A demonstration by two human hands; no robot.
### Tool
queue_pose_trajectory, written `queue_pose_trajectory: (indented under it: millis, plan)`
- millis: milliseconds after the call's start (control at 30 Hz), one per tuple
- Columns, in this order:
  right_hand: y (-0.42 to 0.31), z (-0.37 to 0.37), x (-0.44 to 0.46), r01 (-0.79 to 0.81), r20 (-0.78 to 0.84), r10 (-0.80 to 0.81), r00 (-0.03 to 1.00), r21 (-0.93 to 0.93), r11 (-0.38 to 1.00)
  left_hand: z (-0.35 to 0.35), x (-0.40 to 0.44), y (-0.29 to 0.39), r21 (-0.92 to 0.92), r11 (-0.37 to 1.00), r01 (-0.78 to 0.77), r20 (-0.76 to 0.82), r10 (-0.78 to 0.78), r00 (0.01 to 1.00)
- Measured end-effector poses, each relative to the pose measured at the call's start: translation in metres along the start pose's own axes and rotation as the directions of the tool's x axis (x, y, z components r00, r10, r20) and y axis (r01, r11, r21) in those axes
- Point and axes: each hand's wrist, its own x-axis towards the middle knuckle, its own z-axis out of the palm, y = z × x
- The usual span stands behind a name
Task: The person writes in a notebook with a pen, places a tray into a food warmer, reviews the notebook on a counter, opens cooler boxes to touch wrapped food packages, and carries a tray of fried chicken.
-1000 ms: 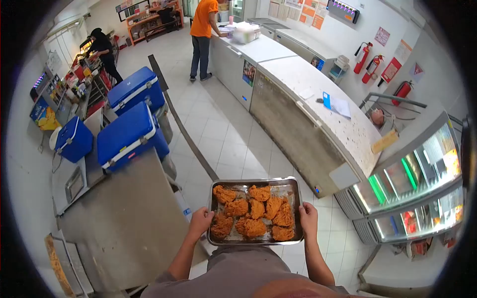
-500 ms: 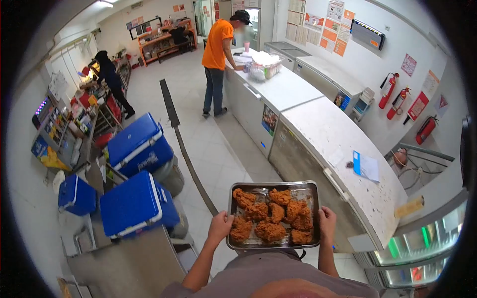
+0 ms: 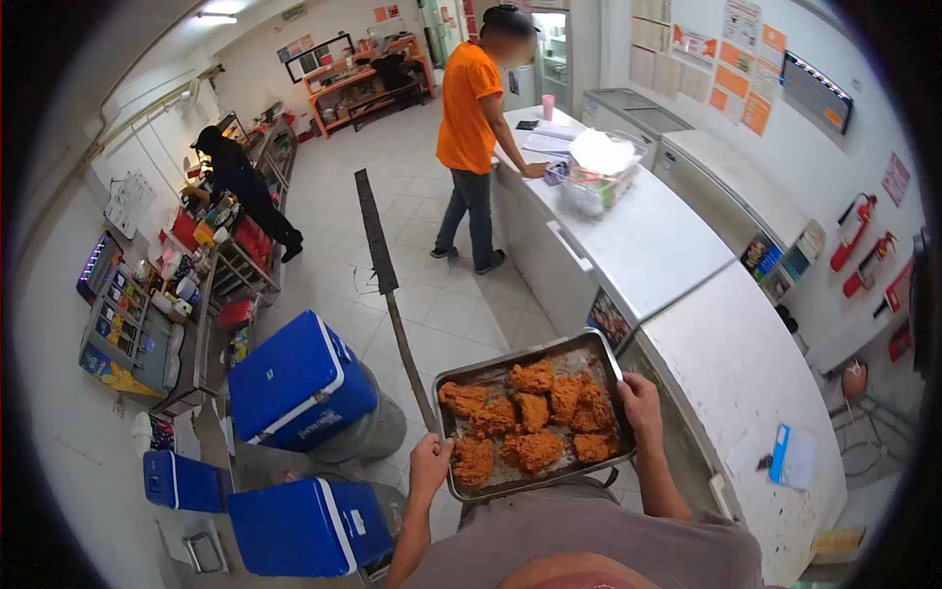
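Note:
A metal tray (image 3: 478, 377) is held out in front of my body, tilted a little so its right side sits higher. Several pieces of fried chicken (image 3: 531, 451) lie on it, browned and crusty. My left hand (image 3: 430, 462) is closed on the tray's left edge near the lower corner. On the opposite side, my right hand (image 3: 643, 404) grips the right rim, thumb on top. The fingers under the tray are hidden.
White chest freezers (image 3: 677, 257) run along my right, bearing a plastic basket (image 3: 613, 187) and papers. A person in an orange shirt (image 3: 471, 118) leans there. Blue coolers (image 3: 294, 378) stand left. Another person in dark clothes (image 3: 240, 182) is at the left counter. A grate-covered floor drain (image 3: 373, 231) lies ahead.
I have moved forward along the freezers, so the person in orange and the coolers appear nearer or lower. The tray has tilted, right side up, still held in both hands.

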Motion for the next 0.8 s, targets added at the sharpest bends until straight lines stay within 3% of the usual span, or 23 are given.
queue_pose_trajectory:
  millis: [167,267,367,400,533,633,700,800]
  plan:
    - [-0.044,0.126,0.158,0.01,0.206,-0.035,0.978,0.122,0.993,-0.042,0.099,-0.014,-0.055,0.994,0.091,-0.18,-0.099,0.979]
    - [-0.087,0.202,0.228,0.015,0.286,-0.041,0.957,0.092,0.996,-0.064,0.174,-0.019,-0.057,0.988,0.141,-0.278,-0.152,0.949]
    - [-0.102,0.28,0.297,-0.007,0.332,-0.034,0.942,0.122,0.993,-0.097,0.266,-0.035,-0.122,0.976,0.182,-0.288,-0.21,0.934]
    - [-0.112,0.304,0.318,-0.034,0.333,-0.013,0.943,0.134,0.99,-0.111,0.294,-0.04,-0.156,0.966,0.207,-0.279,-0.244,0.929]
    - [-0.14,0.38,0.413,-0.057,0.289,0.009,0.957,0.156,0.986,-0.16,0.427,-0.04,0.001,0.987,0.16,-0.345,-0.15,0.927]
    - [-0.154,0.421,0.475,-0.061,0.272,0.007,0.962,0.189,0.98,-0.197,0.515,0.002,0.109,0.987,0.113,-0.318,-0.073,0.945]
    - [-0.169,0.446,0.517,-0.068,0.259,0.011,0.966,0.209,0.975,-0.205,0.577,-0.002,-0.099,0.99,0.102,-0.256,-0.125,0.959]
    - [-0.193,0.483,0.585,-0.078,0.238,0.048,0.97,0.121,0.99,-0.217,0.666,0.006,-0.048,0.996,0.08,-0.27,-0.09,0.959]
